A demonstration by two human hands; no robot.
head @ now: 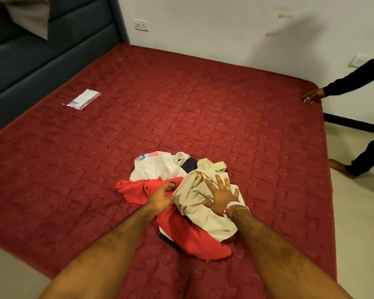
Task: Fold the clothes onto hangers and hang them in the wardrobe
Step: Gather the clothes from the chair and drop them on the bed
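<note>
Clothes pile [181, 190] sat at lower center of frame on the red mattress [203, 100]. My left hand [161, 198] had its grip pinching the red polo shirt [188, 231] near the collar. My right hand [221, 196] lay flat on the cream garment [194, 203], fingers [219, 181] spread, nothing pinched. White printed top [156, 167] at back of pile. Clear plastic packet [82, 99] upper left. Another person's hand [312, 96] touched the mattress corner, upper right.

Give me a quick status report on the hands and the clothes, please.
Left hand pinching red shirt. Right hand open, flat on cream garment. Pile on mattress; no hanger visible.
</note>
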